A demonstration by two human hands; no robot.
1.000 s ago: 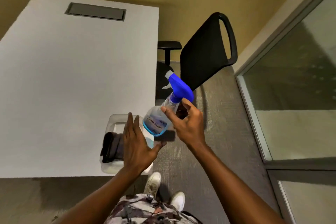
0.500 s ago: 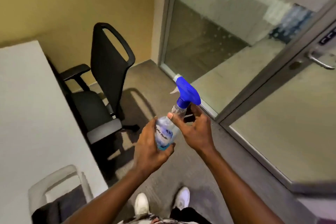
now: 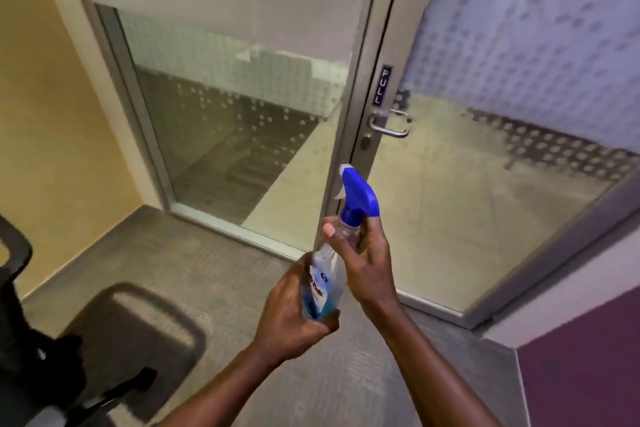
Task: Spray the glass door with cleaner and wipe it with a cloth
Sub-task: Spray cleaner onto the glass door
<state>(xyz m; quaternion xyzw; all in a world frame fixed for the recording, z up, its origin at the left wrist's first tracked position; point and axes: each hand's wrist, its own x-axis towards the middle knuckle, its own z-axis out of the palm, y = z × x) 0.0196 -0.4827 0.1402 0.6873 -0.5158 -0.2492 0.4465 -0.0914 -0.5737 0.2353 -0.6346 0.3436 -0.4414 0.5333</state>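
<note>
Spray bottle (image 3: 325, 282) sits tilted between both hands, in front of the glass door (image 3: 485, 204). The left hand (image 3: 291, 307) cups its base with curled fingers. The right hand (image 3: 370, 265) grips its neck under the blue trigger head (image 3: 358, 192).

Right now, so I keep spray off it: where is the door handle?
Head view, right of centre: the handle sits on the left stile of the door, just under the PULL sign and above the bottle.

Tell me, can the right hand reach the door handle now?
Probably, the way looks free: nothing stands between the right hand and the door handle. But it grips the spray bottle, so it must let go first.
</note>
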